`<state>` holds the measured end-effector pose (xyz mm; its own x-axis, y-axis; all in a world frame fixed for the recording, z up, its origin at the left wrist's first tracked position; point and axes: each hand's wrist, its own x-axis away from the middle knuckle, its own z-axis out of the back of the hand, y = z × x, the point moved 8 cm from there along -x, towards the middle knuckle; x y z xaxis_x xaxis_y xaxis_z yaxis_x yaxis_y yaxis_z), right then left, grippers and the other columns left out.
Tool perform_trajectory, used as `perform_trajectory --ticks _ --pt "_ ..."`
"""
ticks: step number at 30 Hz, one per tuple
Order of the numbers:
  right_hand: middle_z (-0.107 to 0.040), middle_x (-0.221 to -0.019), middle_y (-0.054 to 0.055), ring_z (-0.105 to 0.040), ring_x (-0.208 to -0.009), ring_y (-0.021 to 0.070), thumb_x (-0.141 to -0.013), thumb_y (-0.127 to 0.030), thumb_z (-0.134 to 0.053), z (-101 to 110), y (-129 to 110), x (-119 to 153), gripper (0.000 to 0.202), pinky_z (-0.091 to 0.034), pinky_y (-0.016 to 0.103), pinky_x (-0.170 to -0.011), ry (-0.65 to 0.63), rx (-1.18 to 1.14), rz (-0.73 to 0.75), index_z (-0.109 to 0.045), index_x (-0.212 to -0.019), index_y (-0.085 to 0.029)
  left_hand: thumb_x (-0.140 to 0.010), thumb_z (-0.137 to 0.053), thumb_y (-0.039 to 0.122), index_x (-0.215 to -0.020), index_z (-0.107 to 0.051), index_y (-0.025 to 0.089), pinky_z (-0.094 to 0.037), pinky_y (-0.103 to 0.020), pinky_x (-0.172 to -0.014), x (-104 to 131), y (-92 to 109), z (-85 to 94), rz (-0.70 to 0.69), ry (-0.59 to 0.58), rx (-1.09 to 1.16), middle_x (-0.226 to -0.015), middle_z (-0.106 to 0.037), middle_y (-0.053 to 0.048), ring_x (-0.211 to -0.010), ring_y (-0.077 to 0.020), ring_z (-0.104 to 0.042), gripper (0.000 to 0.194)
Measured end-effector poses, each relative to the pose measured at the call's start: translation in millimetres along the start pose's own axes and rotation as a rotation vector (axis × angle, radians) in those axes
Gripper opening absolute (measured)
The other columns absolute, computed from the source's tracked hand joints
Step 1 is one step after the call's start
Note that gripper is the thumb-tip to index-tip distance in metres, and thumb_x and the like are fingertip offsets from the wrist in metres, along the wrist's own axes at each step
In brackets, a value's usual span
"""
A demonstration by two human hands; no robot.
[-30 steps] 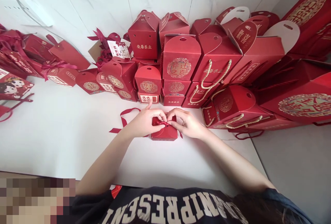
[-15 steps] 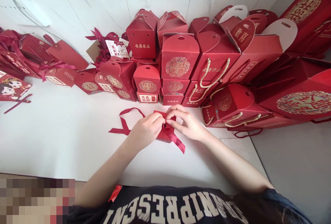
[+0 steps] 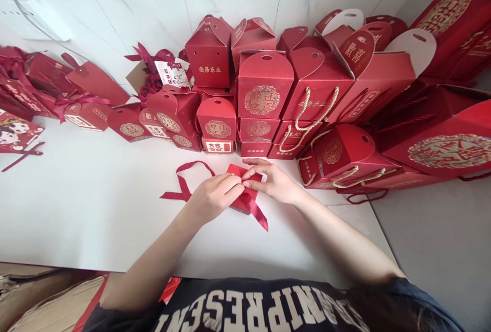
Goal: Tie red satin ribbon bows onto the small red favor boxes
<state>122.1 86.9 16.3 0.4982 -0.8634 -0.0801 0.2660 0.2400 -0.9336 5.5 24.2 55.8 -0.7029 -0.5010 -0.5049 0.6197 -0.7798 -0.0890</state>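
Note:
On the white table, a small red gift box (image 3: 240,206) lies between my hands, largely covered by them. A dark red ribbon (image 3: 258,211) crosses its top; one tail hangs over the near side, and a long loop curls onto the table at the left. My left hand (image 3: 213,195) has its fingers closed in a pinch on the ribbon over the box. From the other side, my right hand (image 3: 275,182) pinches with thumb and index finger at the same spot, its other fingers curved above. The ribbon's crossing point is hidden by the fingertips.
Stacked red gift boxes (image 3: 266,84) line the marble-patterned wall, several with gold rope handles. Ribboned boxes (image 3: 86,115) stand at the left. Larger red boxes (image 3: 448,150) occupy the right. Cardboard (image 3: 57,304) shows below the table's front edge.
The fingertips of both hands have come closer together over the box and shifted slightly nearer to me. The near ribbon tail has moved a little to the left.

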Motion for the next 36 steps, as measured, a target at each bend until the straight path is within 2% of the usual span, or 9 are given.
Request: perform_trajectory --ticks 4,10,13,17,19,23,29,36 --pt "-0.062 -0.134 0.009 -0.050 -0.135 0.0259 -0.079 -0.029 -0.076 -3 7 -5 0.012 -0.037 0.046 -0.113 -0.065 -0.099 -0.055 -0.078 -0.090 -0.025 -0.093 -0.048 0.009 -0.085 -0.061 0.020 -0.049 -0.029 -0.067 0 0 -0.7 -0.028 -0.019 -0.011 -0.086 -0.067 -0.003 -0.074 -0.0147 -0.061 0.019" --pt "-0.064 -0.131 0.008 -0.057 -0.127 0.0268 -0.076 -0.026 -0.075 1 8 -4 0.006 -0.039 0.045 -0.111 -0.011 -0.097 -0.116 -0.078 -0.080 -0.023 -0.092 -0.050 0.010 -0.096 -0.061 0.021 -0.050 -0.031 -0.073 2 -7 -2.1 0.054 0.001 0.087 -0.094 -0.069 -0.004 -0.083 -0.0165 -0.064 0.016" --pt "-0.066 -0.128 0.008 -0.058 -0.126 0.0274 -0.075 -0.022 -0.073 0 5 -4 0.005 -0.039 0.045 -0.111 -0.023 -0.090 -0.111 -0.077 -0.077 -0.022 -0.091 -0.052 0.013 -0.098 -0.060 0.021 -0.049 -0.032 -0.076 -1 -16 3.8 0.194 0.009 0.158 -0.096 -0.069 -0.005 -0.086 -0.0174 -0.063 0.013" --pt "-0.068 -0.125 0.007 -0.060 -0.123 0.0267 -0.075 -0.019 -0.069 -4 5 -4 0.006 -0.040 0.040 -0.110 -0.055 -0.166 -0.116 -0.075 -0.075 -0.020 -0.086 -0.061 0.023 -0.086 -0.057 0.020 -0.045 -0.036 -0.076 4 -35 15.8 0.505 -0.009 0.263 -0.086 -0.064 -0.003 -0.080 -0.0186 -0.058 0.005" --pt "-0.068 -0.126 0.006 -0.062 -0.120 0.0262 -0.076 -0.018 -0.067 -5 4 -5 0.007 -0.042 0.039 -0.108 -0.067 -0.204 -0.106 -0.074 -0.075 -0.020 -0.087 -0.060 0.027 -0.079 -0.057 0.019 -0.045 -0.034 -0.074 11 -41 17.4 0.622 -0.033 0.323 -0.081 -0.062 -0.002 -0.075 -0.0172 -0.056 0.012" --pt "-0.068 -0.125 0.005 -0.063 -0.118 0.0265 -0.075 -0.016 -0.066 -5 2 -4 0.008 -0.043 0.040 -0.107 -0.068 -0.176 -0.110 -0.073 -0.073 -0.020 -0.090 -0.059 0.036 -0.075 -0.063 0.019 -0.044 -0.033 -0.071 20 -45 9.8 0.748 -0.073 0.396 -0.077 -0.062 -0.003 -0.075 -0.0172 -0.055 0.023" --pt "-0.069 -0.124 0.005 -0.060 -0.123 0.0258 -0.074 -0.017 -0.064 -4 0 -3 0.008 -0.042 0.039 -0.106 -0.066 -0.121 -0.117 -0.071 -0.072 -0.021 -0.090 -0.058 0.032 -0.072 -0.061 0.019 -0.044 -0.029 -0.064 18 -44 -6.8 0.763 -0.123 0.616 -0.073 -0.059 -0.001 -0.072 -0.0156 -0.054 0.022" --pt "-0.064 -0.131 0.007 -0.059 -0.123 0.0273 -0.071 -0.017 -0.061 12 2 4 0.006 -0.043 0.044 -0.104 0.029 0.011 -0.181 -0.062 -0.067 -0.021 -0.090 -0.056 0.029 -0.071 -0.055 0.019 -0.042 -0.028 -0.064 22 -46 -5.1 0.726 -0.234 0.677 -0.073 -0.055 0.000 -0.071 -0.0147 -0.052 0.022"
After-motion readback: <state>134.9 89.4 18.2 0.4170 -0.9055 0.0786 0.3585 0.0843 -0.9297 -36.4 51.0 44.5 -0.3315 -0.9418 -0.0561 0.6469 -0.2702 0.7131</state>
